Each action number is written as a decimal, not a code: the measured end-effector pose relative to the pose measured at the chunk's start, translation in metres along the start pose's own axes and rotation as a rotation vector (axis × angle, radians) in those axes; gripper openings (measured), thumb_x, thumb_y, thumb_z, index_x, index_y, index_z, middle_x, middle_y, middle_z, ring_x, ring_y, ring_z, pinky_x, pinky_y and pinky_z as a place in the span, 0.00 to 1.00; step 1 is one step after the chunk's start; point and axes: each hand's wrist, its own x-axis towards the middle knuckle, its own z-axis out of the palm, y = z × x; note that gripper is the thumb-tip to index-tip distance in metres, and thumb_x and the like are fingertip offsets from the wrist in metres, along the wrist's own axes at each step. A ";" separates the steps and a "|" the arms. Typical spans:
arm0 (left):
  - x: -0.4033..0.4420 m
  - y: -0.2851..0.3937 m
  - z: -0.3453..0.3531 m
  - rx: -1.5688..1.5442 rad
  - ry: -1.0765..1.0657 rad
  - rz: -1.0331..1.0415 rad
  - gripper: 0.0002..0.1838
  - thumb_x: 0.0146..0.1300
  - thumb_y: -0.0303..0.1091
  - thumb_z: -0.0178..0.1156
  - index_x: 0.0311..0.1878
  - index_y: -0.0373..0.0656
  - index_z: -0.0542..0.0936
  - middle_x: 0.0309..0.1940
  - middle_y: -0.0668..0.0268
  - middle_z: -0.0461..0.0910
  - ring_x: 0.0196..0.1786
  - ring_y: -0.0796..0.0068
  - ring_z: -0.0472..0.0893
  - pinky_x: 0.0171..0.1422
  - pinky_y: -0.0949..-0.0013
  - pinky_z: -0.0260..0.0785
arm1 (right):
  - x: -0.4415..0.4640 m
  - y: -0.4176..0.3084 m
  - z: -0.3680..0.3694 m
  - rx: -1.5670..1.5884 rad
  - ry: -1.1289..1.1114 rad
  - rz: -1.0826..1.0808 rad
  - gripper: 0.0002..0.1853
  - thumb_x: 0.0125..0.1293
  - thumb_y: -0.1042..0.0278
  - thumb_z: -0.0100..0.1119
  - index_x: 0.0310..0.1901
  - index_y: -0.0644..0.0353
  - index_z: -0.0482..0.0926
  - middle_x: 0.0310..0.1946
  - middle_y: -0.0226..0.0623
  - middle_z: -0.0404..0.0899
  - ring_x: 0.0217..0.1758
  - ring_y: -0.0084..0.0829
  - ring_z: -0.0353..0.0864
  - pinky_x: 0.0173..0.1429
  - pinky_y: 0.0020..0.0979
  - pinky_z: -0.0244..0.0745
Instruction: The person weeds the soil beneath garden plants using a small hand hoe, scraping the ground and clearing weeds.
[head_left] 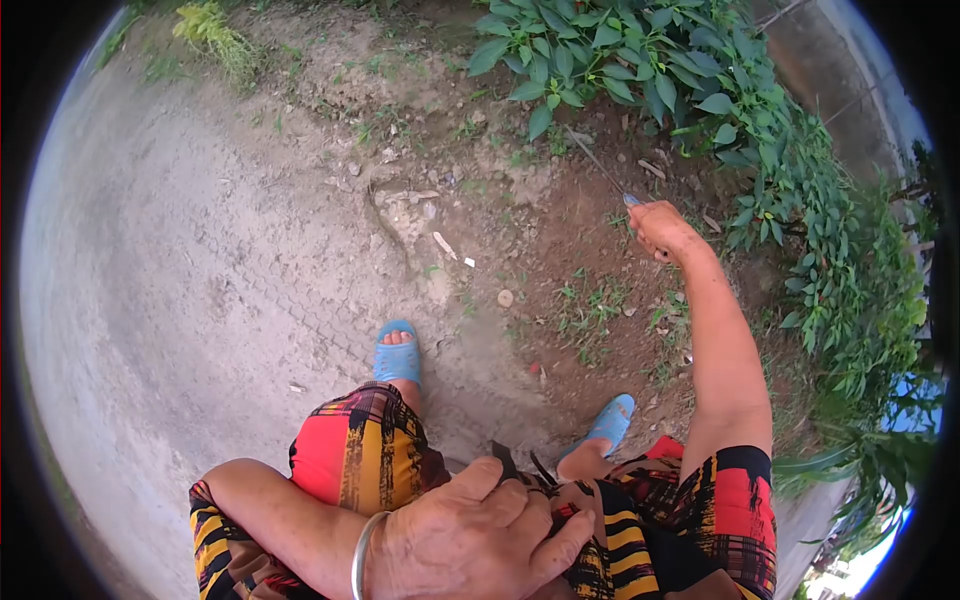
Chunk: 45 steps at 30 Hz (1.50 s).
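The right hand (pixel 663 230) is gripping a tool (pixel 602 169), fingers (pixel 650 216) wrapped around its handle (pixel 631 200), over soil (pixel 560 215) by plants (pixel 640 55), while the left hand (pixel 455 535) is lying over clothes (pixel 625 535), fingers loosely spread.

A: Room to reach on the left?
B: Plenty. Bare ground (pixel 190 250) from left edge nearly to centre of frame; good for a low sweep.
A: And upper right?
B: Blocked. Dense leafy plants (pixel 790 180) from top centre down the right side. Thin tool (pixel 600 167) in right hand (pixel 662 229), slanting up toward the leaves; right forearm (pixel 727 350) below, like a bar.
A: Middle of frame?
B: Passable over low grass (pixel 592 310), left of forearm. Farther down, hemmed in by blue sandals (pixel 398 358), bent knee (pixel 365 440) and left hand (pixel 470 530).
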 end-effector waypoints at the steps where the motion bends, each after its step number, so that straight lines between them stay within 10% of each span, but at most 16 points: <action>1: -0.001 -0.001 0.000 0.000 0.004 0.002 0.19 0.53 0.40 0.53 0.45 0.38 0.77 0.20 0.71 0.67 0.26 0.76 0.70 0.33 0.70 0.57 | -0.002 0.003 -0.004 -0.003 0.003 -0.001 0.16 0.70 0.49 0.45 0.31 0.52 0.70 0.16 0.19 0.63 0.16 0.14 0.59 0.21 0.24 0.51; 16: -0.004 0.005 0.003 0.043 0.025 0.032 0.18 0.51 0.37 0.51 0.44 0.39 0.77 0.20 0.72 0.67 0.26 0.78 0.70 0.34 0.71 0.58 | 0.012 0.031 0.033 0.233 0.170 -0.076 0.16 0.67 0.50 0.50 0.37 0.57 0.75 0.19 0.27 0.70 0.17 0.22 0.66 0.22 0.29 0.61; 22: -0.004 0.006 -0.002 0.053 0.039 -0.011 0.17 0.50 0.36 0.52 0.43 0.39 0.77 0.20 0.73 0.67 0.25 0.78 0.69 0.32 0.72 0.58 | 0.018 0.075 0.026 -0.535 0.456 -0.489 0.20 0.66 0.50 0.51 0.40 0.62 0.77 0.24 0.36 0.76 0.20 0.30 0.72 0.28 0.32 0.67; 24: -0.005 0.004 -0.002 0.054 0.054 -0.005 0.17 0.49 0.36 0.53 0.42 0.40 0.77 0.20 0.73 0.66 0.25 0.79 0.69 0.33 0.72 0.59 | -0.017 0.069 0.011 0.012 0.183 -0.059 0.21 0.66 0.50 0.50 0.42 0.64 0.77 0.27 0.41 0.78 0.27 0.35 0.77 0.34 0.36 0.71; 28: -0.002 0.006 0.007 0.045 0.178 0.043 0.21 0.50 0.29 0.53 0.49 0.36 0.76 0.22 0.70 0.67 0.27 0.74 0.68 0.44 0.68 0.60 | -0.007 0.057 0.020 0.121 0.168 -0.125 0.14 0.68 0.52 0.48 0.37 0.55 0.72 0.16 0.24 0.64 0.11 0.19 0.57 0.15 0.26 0.52; 33: 0.000 0.007 0.010 -0.055 0.296 0.024 0.19 0.51 0.30 0.53 0.48 0.37 0.76 0.20 0.71 0.66 0.25 0.76 0.68 0.43 0.68 0.59 | 0.038 0.083 0.034 -0.175 0.328 -0.377 0.15 0.67 0.54 0.49 0.36 0.59 0.74 0.18 0.28 0.69 0.16 0.23 0.66 0.22 0.29 0.61; 35: -0.003 0.002 0.002 -0.028 0.238 0.030 0.18 0.50 0.33 0.53 0.45 0.39 0.77 0.20 0.72 0.66 0.25 0.78 0.68 0.38 0.70 0.59 | 0.053 0.140 0.027 -0.231 0.346 -0.299 0.24 0.65 0.48 0.46 0.43 0.65 0.76 0.37 0.55 0.79 0.44 0.56 0.77 0.51 0.45 0.69; 45: 0.009 0.003 -0.015 -0.032 -0.042 0.063 0.19 0.53 0.36 0.56 0.49 0.41 0.75 0.26 0.69 0.72 0.31 0.73 0.76 0.42 0.67 0.67 | 0.034 0.085 0.022 -0.080 0.328 -0.243 0.24 0.64 0.49 0.46 0.39 0.65 0.78 0.29 0.48 0.80 0.36 0.45 0.81 0.45 0.43 0.71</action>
